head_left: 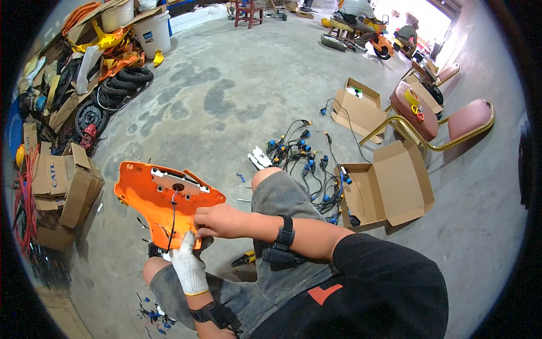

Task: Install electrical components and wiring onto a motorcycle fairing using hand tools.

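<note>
An orange molded plastic panel [141,192], with a white bracket [169,181] and dark wires inside, is held above my knees. My left hand [187,265], in a white knitted glove, grips its bottom end, where a black cable hangs over the edge. My bare right hand [217,221] is at the panel's lower right, fingers curled against it; what its fingertips hold is hidden. Below it, a yellow-and-black tool [244,259] lies on the floor.
Cables with blue connectors [305,161] lie ahead-right, beside open cardboard boxes [401,181] and pink chairs [471,118]. Cartons [68,198], tires [130,79] and clutter line the left. Small parts [152,311] lie by my left leg. Other people [355,20] are at the back.
</note>
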A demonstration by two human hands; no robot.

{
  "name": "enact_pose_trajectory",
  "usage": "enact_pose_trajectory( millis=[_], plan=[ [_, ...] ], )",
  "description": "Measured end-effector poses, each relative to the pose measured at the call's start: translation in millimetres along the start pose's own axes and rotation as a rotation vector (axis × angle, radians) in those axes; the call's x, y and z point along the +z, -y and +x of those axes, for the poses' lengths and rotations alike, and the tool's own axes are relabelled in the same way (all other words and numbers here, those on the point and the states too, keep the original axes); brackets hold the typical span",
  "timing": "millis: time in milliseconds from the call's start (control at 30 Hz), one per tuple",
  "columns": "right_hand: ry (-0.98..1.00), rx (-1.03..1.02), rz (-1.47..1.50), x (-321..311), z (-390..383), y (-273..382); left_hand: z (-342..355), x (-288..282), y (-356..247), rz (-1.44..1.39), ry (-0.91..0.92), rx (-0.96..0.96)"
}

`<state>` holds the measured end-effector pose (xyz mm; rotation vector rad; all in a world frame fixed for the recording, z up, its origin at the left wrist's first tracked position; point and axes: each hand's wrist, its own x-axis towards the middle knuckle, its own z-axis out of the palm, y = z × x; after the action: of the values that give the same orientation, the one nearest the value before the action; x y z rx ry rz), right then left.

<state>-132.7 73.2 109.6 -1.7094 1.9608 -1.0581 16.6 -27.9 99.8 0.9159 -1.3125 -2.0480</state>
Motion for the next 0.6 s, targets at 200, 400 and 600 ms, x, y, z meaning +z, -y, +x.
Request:
enact_pose_trajectory(
  millis=[200, 400, 600],
  plan=[
    [-0.059, -0.154, 0.140, -0.7, -2.9, -8.3, -3.4, 7.2, -3.9, -0.074, 0.028, -0.012],
    [0.015, -0.094, 0.109, -7.0, -2.0, -2.9, 3.8, -5.8, 9.6, -0.001, 0.022, 0.003],
    [-0.023, -0.132, 0.100, -8.2, -5.1, 0.5, 0.8, 0.3, 6.7, 0.017, -0.018, 0.032]
  ],
)
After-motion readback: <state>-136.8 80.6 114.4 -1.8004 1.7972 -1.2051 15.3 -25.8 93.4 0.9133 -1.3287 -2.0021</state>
